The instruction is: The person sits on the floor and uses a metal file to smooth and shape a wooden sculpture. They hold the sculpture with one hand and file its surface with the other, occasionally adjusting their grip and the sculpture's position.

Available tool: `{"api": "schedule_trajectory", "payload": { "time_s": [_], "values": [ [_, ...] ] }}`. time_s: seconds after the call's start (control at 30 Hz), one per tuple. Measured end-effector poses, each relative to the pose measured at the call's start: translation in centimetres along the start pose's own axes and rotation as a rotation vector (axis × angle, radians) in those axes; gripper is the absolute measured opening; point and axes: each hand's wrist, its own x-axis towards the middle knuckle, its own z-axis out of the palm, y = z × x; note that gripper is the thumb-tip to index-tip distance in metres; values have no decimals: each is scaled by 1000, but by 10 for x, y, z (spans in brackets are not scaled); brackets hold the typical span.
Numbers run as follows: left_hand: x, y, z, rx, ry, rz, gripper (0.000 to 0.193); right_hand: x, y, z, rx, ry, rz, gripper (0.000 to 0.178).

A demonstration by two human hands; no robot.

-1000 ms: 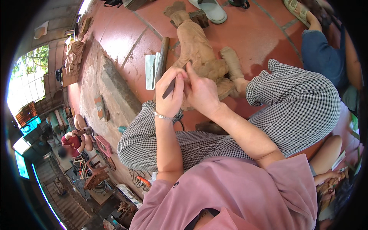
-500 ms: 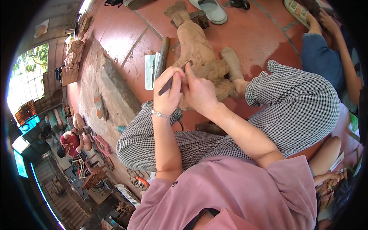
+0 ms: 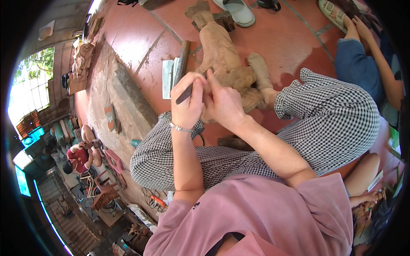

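A carved wooden figure [image 3: 218, 45] lies on the red tiles between my legs, its far end propped on a dark wood block [image 3: 227, 21]. Over its near part, my left hand [image 3: 188, 100] is closed around a dark, flat-ended carving chisel [image 3: 184, 94], whose butt sticks out beside the palm. Pressed close against it, my right hand [image 3: 226, 104] has its fingers curled on the same tool, one finger stretched forward along the wood. Most of the blade is hidden by my fingers.
Left of the figure lie a round wooden stick [image 3: 182, 62] and a white flat strip [image 3: 167, 79]. My socked foot [image 3: 258, 70] rests at its right. A grey slipper [image 3: 241, 15] sits beyond. Someone in denim [image 3: 354, 64] sits at right; another person [image 3: 78, 160] works far left.
Both hands keep the same grip at nearly the same place on the figure. The whole view has shifted slightly.
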Motion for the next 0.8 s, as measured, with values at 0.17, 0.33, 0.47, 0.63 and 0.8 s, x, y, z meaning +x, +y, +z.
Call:
{"api": "schedule_trajectory", "payload": {
  "time_s": [0.17, 0.33, 0.47, 0.63, 0.8],
  "values": [
    [2, -4, 5, -14, -58, -30, 13, 4, 2, -3, -37, -51, 87, 64],
    [-5, 4, 2, 122, -64, 109, 12, 0, 4, -4, 20, -109, 92, 67],
    [-4, 11, 1, 183, -58, 95, 11, 1, -2, -9, 24, -96, 94, 70],
    [-5, 1, -2, 175, -98, 118, 11, -1, -2, -2, -2, -106, 120, 69],
    [-12, 13, -6, 213, -116, 66, 10, -4, -2, -5, 58, -151, 91, 68]
  ]
}}
